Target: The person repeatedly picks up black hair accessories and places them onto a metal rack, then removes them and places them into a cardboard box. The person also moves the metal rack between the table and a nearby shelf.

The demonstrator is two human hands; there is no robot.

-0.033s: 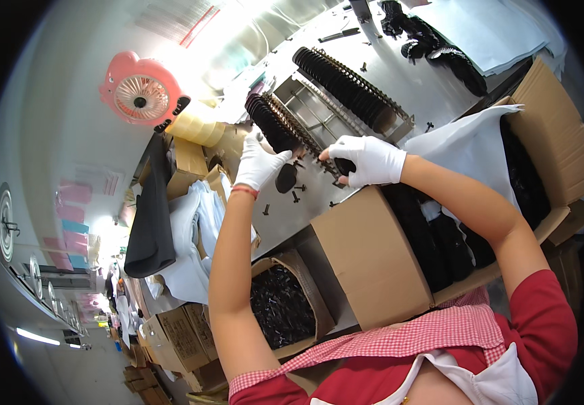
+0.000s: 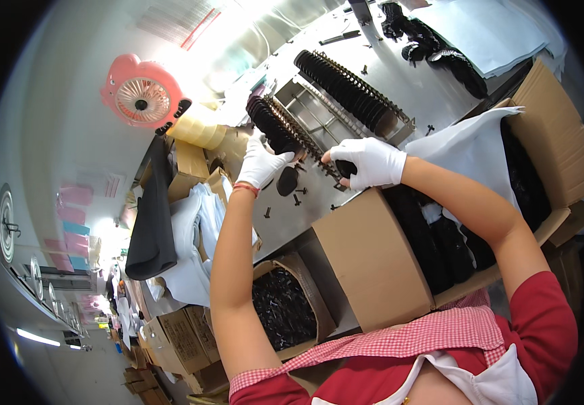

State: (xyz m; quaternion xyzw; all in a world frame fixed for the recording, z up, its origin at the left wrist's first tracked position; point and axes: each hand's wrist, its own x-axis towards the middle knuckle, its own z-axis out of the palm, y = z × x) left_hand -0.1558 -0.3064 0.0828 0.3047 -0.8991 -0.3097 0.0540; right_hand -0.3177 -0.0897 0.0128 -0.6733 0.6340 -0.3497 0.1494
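Observation:
My left hand [image 2: 262, 166], in a white glove with bare fingertips, grips the near end of a row of black oval pieces [image 2: 270, 123] on a metal rack. Its thumb lies across the row's end, and the other fingers are partly hidden on the outer side. My right hand [image 2: 373, 162], gloved the same way, holds a single black oval piece [image 2: 346, 168] beside the rack's near end. A loose black oval piece [image 2: 287, 181] lies on the metal table between my hands. Small dark bolts [image 2: 297, 200] are scattered near it.
A second row of black pieces [image 2: 346, 91] stands on the rack's right side. An open cardboard box [image 2: 373, 260] with black wrapped goods is at right, and a box of small black parts [image 2: 282, 307] sits nearer. A pink fan [image 2: 142, 91] and yellow tape rolls [image 2: 197, 129] are at left.

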